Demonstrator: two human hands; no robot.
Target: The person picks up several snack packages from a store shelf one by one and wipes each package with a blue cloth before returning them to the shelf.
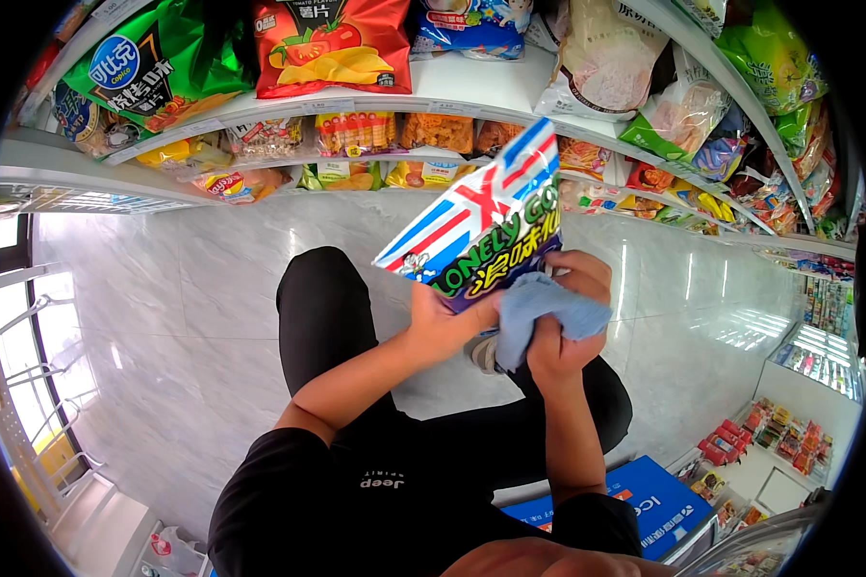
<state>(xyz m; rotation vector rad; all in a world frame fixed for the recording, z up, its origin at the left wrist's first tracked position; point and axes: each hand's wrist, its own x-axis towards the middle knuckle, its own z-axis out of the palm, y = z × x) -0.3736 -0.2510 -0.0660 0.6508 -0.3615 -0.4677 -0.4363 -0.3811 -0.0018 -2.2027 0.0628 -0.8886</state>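
Observation:
My left hand [444, 324] grips the lower left side of a snack bag [487, 227], its thumb laid across the front. The bag is glossy, with red, white and blue stripes on top and bold lettering below, and it is tilted in front of my knees. A light blue cloth [548, 306] is bunched in my right hand [574, 328]. That hand is at the bag's lower right edge, and the cloth covers part of the bag's bottom. Fingers of the right hand reach up beside the bag; how firmly they touch it cannot be told.
Curved white store shelves [469, 79] ahead hold a green chip bag [162, 68], a red chip bag [332, 47] and several other snack packs. Grey tiled floor [187, 288] lies below. A white rack [43, 375] stands left; a blue box [642, 505] is close behind my right arm.

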